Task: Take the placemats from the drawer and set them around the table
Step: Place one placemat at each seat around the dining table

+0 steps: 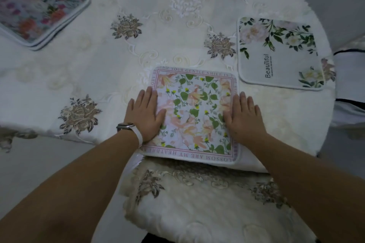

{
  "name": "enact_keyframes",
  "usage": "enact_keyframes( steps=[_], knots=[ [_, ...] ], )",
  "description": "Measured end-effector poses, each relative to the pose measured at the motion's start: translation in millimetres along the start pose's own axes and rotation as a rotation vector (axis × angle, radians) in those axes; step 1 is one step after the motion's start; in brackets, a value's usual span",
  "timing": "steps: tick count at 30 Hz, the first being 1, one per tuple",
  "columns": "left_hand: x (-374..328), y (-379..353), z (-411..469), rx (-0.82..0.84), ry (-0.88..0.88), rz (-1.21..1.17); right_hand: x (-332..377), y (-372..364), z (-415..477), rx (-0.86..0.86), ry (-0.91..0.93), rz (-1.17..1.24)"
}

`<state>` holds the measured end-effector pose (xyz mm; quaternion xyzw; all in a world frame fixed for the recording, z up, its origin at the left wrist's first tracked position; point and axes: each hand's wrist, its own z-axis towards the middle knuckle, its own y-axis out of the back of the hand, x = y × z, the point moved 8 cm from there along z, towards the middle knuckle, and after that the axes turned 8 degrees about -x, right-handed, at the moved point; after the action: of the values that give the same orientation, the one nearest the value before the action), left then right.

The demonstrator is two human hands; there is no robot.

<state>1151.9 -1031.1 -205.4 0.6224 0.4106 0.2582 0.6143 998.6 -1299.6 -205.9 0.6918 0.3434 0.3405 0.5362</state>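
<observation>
Head view: smoothing a placemat at the near edge

At 6 o'clock, left hand (147, 113) and right hand (244, 117) lie flat, fingers spread, gripping nothing, on the pink-bordered placemat (194, 113). Best press outward and square it to the counter (98, 77) edge. Soft rounded-corner cloth squares: "Beautiful" mat (276, 53) at 2 o'clock, stack (39, 12) at 10 o'clock

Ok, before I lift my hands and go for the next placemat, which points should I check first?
1. Pink-bordered placemat flat on the tablecloth: ok.
2. Its near edge on the table: not ok, it slightly overhangs the edge.
3. Left hand and right hand open, palms down, no grip: ok.
4. "Beautiful" placemat apart from it: ok.
5. Remaining stack within view at far left: ok.
6. How many mats remain in the stack: cannot tell.
</observation>
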Motion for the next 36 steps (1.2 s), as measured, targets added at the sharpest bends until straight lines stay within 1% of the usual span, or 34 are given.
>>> enact_keyframes(
  steps=[3,6,8,11,13,15,20,23,26,30,33,36],
  knots=[
    [0,1,-22,0.042,0.006,0.024,1,2,-19,0.041,0.004,-0.017],
    [3,8,-40,0.103,0.003,0.036,6,7,-33,0.085,0.047,-0.060],
    [3,19,-50,0.126,-0.030,0.062,9,17,-41,0.061,0.110,-0.073],
    [3,44,-68,0.111,-0.055,0.063,13,36,-48,0.033,0.189,-0.081],
    [6,60,-81,0.072,-0.014,0.031,19,50,-51,0.013,0.251,-0.071],
    [7,78,-94,-0.001,0.023,0.025,29,66,-52,-0.025,0.327,-0.042],
    [-16,125,-127,-0.250,0.002,0.004,73,106,-64,-0.093,0.582,0.004],
    [-33,144,-150,-0.288,0.027,0.017,101,128,-82,-0.115,0.740,-0.001],
    [-40,156,-178,-0.297,0.094,0.025,121,141,-104,-0.104,0.869,-0.003],
    [-32,172,-226,-0.353,0.219,0.065,145,145,-128,-0.095,1.033,-0.016],
    [-21,178,-269,-0.376,0.336,0.105,165,146,-145,-0.079,1.104,0.004],
    [-6,177,-311,-0.358,0.446,0.126,189,146,-165,-0.069,1.174,0.023]
  ],
)
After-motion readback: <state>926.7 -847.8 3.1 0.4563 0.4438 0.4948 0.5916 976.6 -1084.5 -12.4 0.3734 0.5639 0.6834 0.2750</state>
